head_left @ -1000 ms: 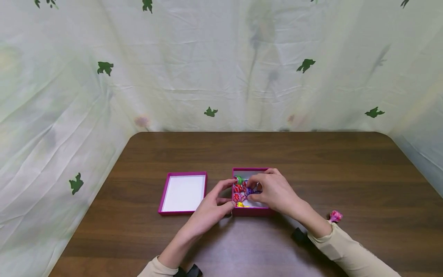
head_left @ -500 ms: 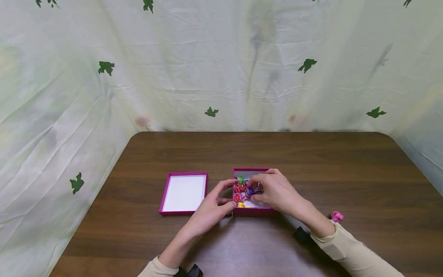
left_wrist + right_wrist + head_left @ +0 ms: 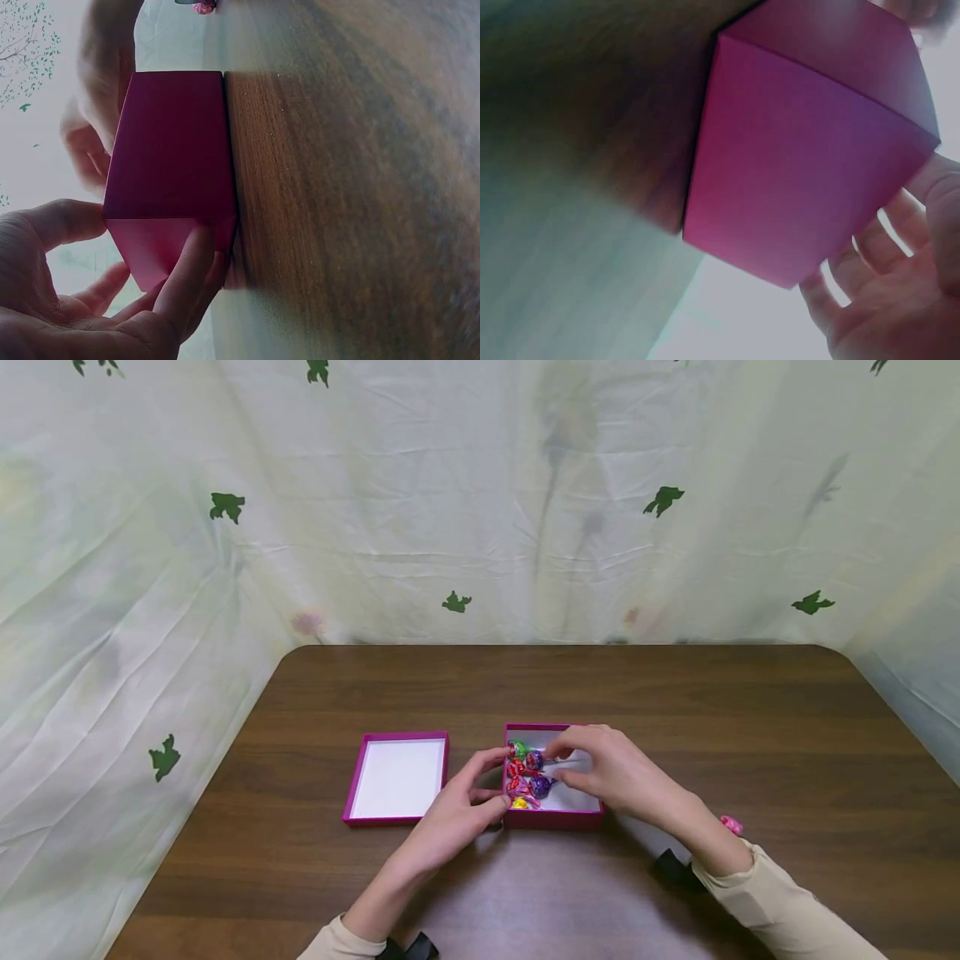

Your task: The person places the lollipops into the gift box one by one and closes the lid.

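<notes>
An open magenta box [image 3: 555, 819] with a white inside holds several wrapped lollipops along its left side. Among them are a green one [image 3: 517, 749], a red one [image 3: 515, 768], a yellow one [image 3: 520, 803] and a purple one [image 3: 540, 787]. My left hand [image 3: 468, 814] rests against the box's left wall, fingers spread from its far part to its near corner. Over the box's right part is my right hand [image 3: 618, 772], thumb and index finger apart just right of the purple lollipop. In the right wrist view, that hand's fingers [image 3: 877, 240] are beside the box's upper edge.
Left of the box lies its magenta-rimmed lid [image 3: 397, 778], white inside up. A pink lollipop [image 3: 732, 824] lies on the wooden table [image 3: 675, 693] to the right, partly behind my right forearm. A pale cloth with green leaf shapes hangs behind the table.
My right hand has let go of the purple lollipop and drawn back to the right, its fingers spreading. The lollipop now lies a little nearer to me. My left hand has stayed put.
</notes>
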A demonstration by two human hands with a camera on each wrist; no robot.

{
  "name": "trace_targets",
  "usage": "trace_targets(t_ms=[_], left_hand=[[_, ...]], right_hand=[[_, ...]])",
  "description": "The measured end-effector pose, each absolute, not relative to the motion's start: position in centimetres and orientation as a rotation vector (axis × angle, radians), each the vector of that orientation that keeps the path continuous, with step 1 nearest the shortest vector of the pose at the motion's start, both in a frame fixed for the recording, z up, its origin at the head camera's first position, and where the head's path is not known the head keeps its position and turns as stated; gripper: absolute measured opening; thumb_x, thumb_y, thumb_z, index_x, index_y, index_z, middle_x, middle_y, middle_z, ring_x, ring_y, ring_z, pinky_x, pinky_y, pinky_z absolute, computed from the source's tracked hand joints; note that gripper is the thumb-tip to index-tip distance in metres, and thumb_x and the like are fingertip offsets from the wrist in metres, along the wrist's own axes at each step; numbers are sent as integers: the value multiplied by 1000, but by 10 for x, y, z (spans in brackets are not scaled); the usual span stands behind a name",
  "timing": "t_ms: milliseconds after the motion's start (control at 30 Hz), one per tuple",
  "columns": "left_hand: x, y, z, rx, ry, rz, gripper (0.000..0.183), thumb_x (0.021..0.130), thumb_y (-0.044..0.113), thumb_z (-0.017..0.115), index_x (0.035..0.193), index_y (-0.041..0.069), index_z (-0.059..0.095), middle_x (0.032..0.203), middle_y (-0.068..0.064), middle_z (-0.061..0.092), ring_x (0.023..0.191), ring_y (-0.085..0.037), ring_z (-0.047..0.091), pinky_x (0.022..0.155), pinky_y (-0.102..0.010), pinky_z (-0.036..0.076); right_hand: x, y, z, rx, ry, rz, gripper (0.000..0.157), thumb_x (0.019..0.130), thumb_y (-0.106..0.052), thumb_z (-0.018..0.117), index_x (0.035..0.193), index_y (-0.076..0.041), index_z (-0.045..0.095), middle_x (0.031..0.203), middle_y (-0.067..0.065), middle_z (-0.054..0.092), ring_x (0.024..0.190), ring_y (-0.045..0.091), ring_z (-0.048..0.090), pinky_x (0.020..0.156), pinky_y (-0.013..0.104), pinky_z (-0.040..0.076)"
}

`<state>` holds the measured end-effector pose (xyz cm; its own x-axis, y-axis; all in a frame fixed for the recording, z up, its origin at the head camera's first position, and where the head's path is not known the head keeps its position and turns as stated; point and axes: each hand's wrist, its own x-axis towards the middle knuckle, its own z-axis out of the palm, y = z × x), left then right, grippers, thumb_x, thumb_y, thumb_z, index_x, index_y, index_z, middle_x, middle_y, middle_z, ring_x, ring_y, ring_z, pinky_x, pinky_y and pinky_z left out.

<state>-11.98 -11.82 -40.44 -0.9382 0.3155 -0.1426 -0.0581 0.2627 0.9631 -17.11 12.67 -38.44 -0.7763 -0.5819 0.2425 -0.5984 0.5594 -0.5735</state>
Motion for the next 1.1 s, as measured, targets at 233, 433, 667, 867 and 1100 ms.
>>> trace_targets(t_ms=[233,433,667,867,1100], left_hand=[[-120,-117,-404,226,2251,1715,56,93,16,63,145,26,45,149,-7,41,111,-29,61,85,-41,53],[-120,-117,-405,231,2256,1716,56,93,16,63,145,25,45,149,-7,42,110,-28,61,84,-39,53],[-120,-117,-405,240,2250,1728,56,93,14,63,145,24,45,149,-8,41,110,-28,61,83,-39,53],[-120,-117,-404,240,2250,1722,55,93,15,63,145,24,45,149,-8,41,111,-29,61,84,-39,53],[-120,-117,-404,247,2256,1725,56,93,16,64,145,23,45,150,-10,41,110,-30,61,83,-40,53]], right_hand=[[-160,147,-375,1031,-2664,1112,27,83,-7,78,107,-18,70,99,-9,69,93,13,65,81,39,53],[-148,167,-367,996,-2677,1128,31,85,-9,77,107,-29,67,100,-17,66,96,9,64,83,33,52],[-136,194,-362,944,-2700,1063,31,86,-11,77,107,-31,67,100,-19,66,95,10,63,83,31,51],[-126,215,-360,823,-2748,1013,31,85,-16,78,107,-35,66,101,-21,65,91,7,63,78,27,51],[-111,237,-362,589,-2862,1202,20,90,-24,73,108,-32,66,105,-10,68,89,11,64,51,31,52]])
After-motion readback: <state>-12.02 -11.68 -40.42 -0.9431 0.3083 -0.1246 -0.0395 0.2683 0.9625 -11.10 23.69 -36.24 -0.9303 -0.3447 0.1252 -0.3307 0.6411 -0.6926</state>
